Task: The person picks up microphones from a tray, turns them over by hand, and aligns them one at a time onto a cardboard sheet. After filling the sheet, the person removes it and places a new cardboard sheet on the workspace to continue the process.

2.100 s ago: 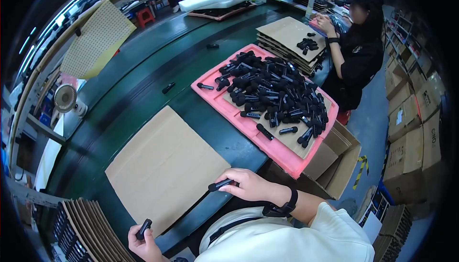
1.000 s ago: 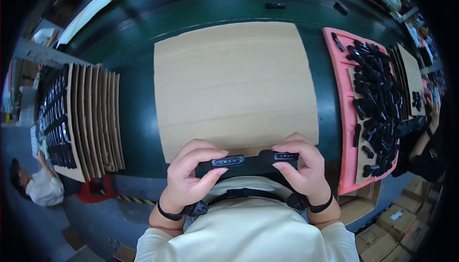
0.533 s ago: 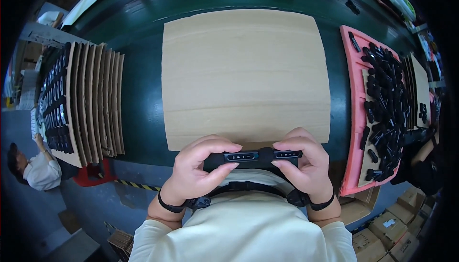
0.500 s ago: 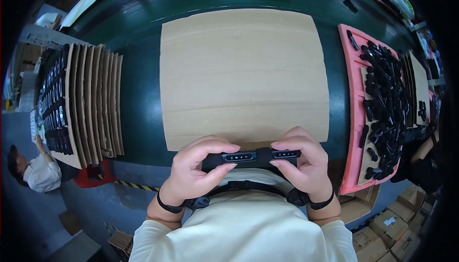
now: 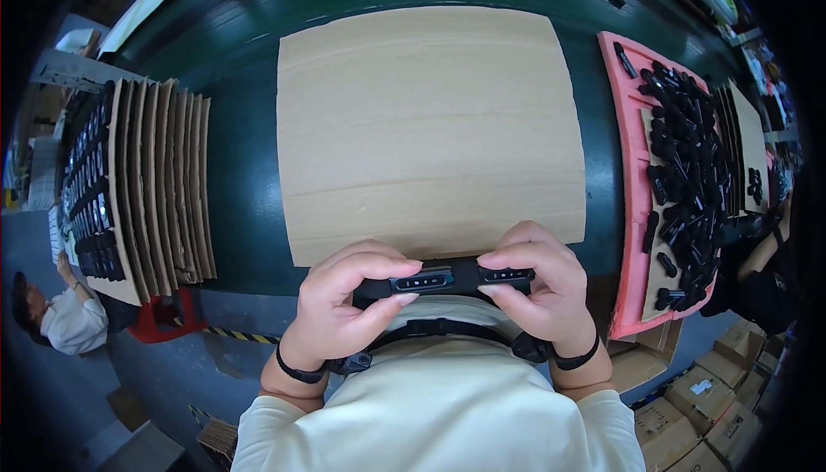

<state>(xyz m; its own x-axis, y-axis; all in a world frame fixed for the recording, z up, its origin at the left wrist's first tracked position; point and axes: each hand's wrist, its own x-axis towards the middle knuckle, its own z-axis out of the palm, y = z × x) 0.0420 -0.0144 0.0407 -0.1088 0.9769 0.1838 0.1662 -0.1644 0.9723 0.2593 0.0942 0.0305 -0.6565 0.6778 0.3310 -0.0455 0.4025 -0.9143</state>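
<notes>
In front of my waist, at the near edge of the cardboard sheet (image 5: 430,136), I hold two short black devices in line, nearly end to end. My left hand (image 5: 348,296) pinches the left black device (image 5: 422,282) between thumb and fingers. In my right hand (image 5: 542,287), thumb and fingertips grip the right black device (image 5: 505,276). Both turn a dark oblong panel with a row of small pale dots upward. Parts of the devices are hidden behind my fingers, and I cannot make out whether their ends touch.
At left, several cardboard sheets (image 5: 159,188) stand on edge beside rows of black devices. A pink foam tray (image 5: 632,214) at right bears a heap of black devices (image 5: 688,171). Two more lie on the far green surface (image 5: 249,7). People work at both sides; boxes (image 5: 701,394) stand lower right.
My grip on both devices stays the same. The whole view has shifted slightly. The two black devices at the far side sit a little further left relative to the cardboard.
</notes>
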